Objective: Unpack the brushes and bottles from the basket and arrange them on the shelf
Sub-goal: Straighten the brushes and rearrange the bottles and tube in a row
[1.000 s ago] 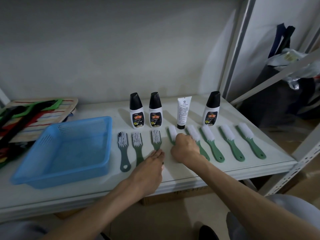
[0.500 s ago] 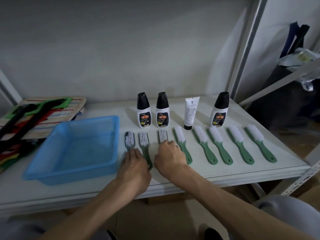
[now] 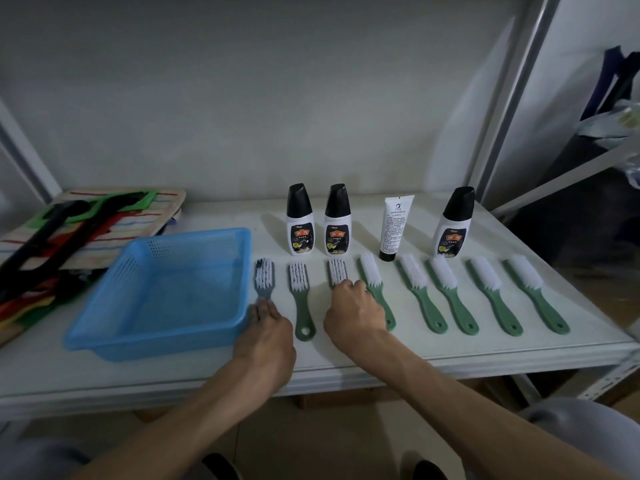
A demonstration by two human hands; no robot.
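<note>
L hand [image 3: 266, 332]: grips grey brush [image 3: 264, 277] handle beside blue basket [image 3: 221, 336], squaring row.
R hand [image 3: 355, 313]: closed on third brush [image 3: 337, 271], evening gaps.

You face a plain grey-white wall [image 3: 242, 98], dimly lit, behind a white shelf board [image 3: 346, 362]. A pale metal upright [image 3: 512, 98] rises at the far right, another [image 3: 24, 157] slants at the left. Below the near edge you see a tan floor [image 3: 329, 441]. Dark bags [image 3: 568, 188] hang at the right.
</note>
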